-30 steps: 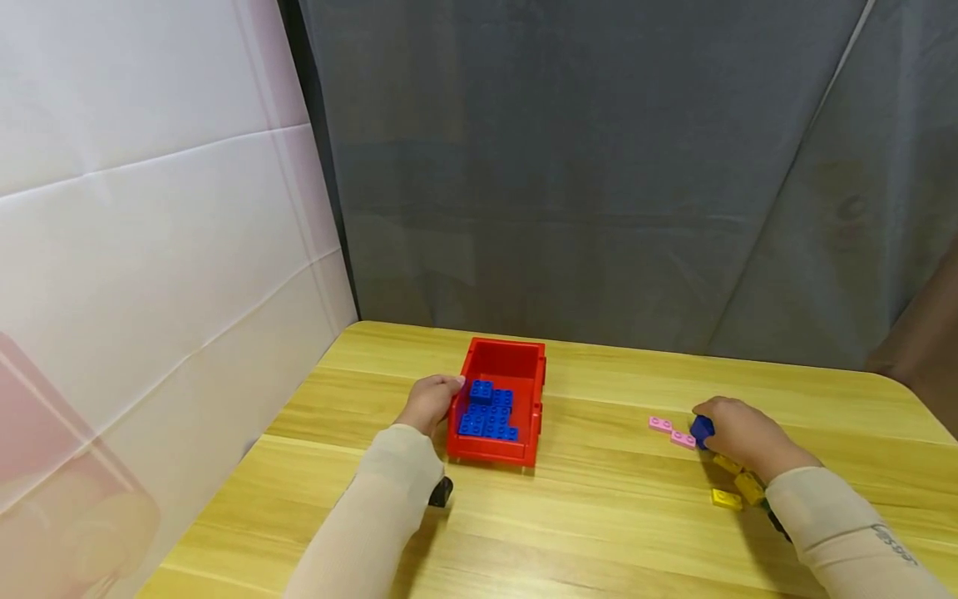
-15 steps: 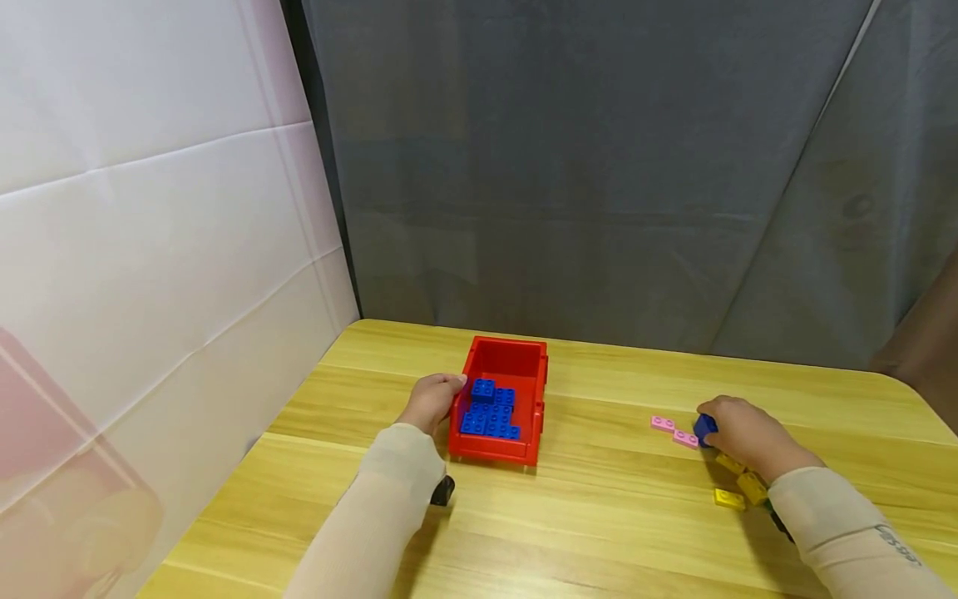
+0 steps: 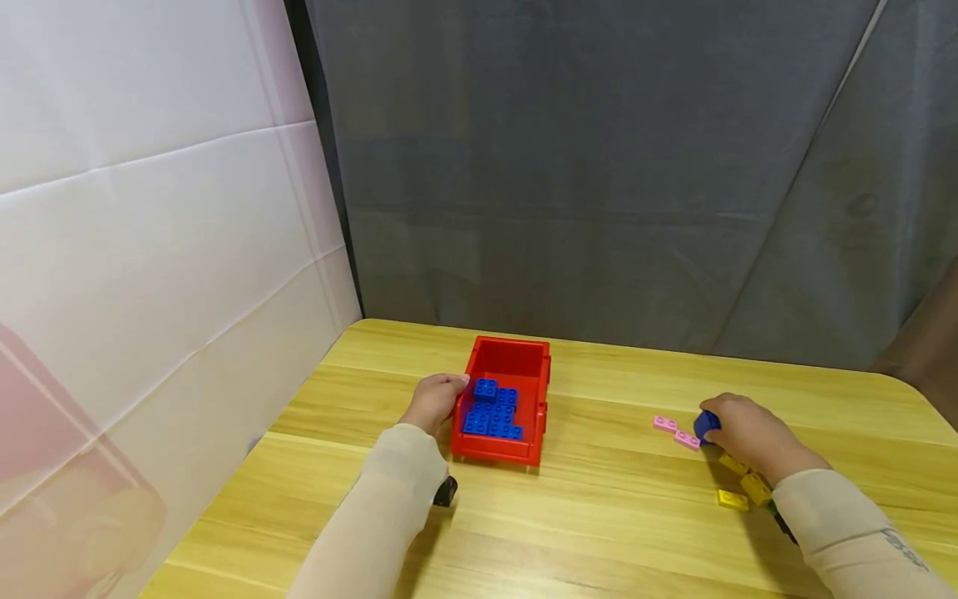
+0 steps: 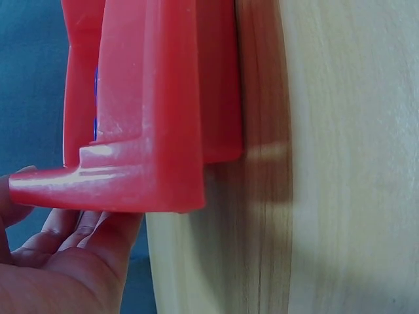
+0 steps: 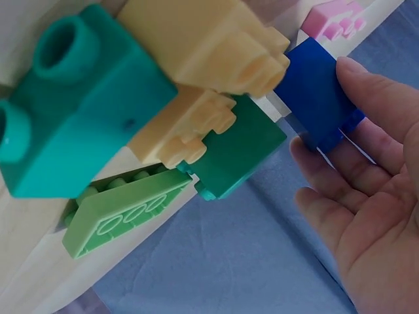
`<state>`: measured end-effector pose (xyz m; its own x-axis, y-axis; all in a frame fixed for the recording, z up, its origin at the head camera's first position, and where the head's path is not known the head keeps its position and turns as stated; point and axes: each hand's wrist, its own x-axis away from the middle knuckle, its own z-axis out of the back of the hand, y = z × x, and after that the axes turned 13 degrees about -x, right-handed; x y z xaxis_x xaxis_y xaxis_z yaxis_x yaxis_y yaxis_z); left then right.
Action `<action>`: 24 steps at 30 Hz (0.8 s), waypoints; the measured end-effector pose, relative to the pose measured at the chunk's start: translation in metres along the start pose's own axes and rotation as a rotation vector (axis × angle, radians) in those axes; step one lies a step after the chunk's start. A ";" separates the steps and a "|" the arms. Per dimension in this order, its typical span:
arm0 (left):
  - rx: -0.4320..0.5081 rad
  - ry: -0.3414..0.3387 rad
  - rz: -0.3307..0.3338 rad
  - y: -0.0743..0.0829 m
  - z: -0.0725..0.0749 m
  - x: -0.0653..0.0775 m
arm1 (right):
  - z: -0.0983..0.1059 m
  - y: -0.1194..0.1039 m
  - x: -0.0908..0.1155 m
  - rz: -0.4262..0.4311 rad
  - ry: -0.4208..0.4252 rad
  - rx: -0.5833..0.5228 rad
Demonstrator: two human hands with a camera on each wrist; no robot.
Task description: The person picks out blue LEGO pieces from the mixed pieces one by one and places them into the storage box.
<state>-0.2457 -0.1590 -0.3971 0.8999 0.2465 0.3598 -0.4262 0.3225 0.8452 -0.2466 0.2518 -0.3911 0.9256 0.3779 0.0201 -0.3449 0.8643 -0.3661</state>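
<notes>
My left hand grips the left side wall of a red plastic bin, thumb over the rim and fingers outside, as the left wrist view also shows. Several blue toy bricks lie in the near part of the bin, one raised above the others. Over on the right, my right hand pinches a blue brick between thumb and fingers. This brick is beside two pink bricks. Yellow bricks lie nearer my right wrist.
In the right wrist view, a teal brick, a dark green brick and a light green brick sit among the yellow ones. My right sleeve partly hides this group in the head view. A grey curtain hangs behind the wooden table.
The head view has shifted slightly, so everything sits a little further right. The blue brick in my right hand has turned a little. My left hand stays on the bin.
</notes>
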 end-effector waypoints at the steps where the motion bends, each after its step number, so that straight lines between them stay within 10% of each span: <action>1: -0.004 0.001 -0.004 0.000 0.000 0.000 | 0.000 0.000 0.000 -0.001 0.004 -0.003; 24: -0.046 0.025 -0.036 0.000 -0.001 -0.001 | 0.019 -0.022 0.002 -0.036 0.011 0.021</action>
<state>-0.2460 -0.1588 -0.3979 0.9124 0.2567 0.3189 -0.3979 0.3732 0.8381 -0.2407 0.2401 -0.3656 0.9392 0.3427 0.0227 -0.3142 0.8841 -0.3459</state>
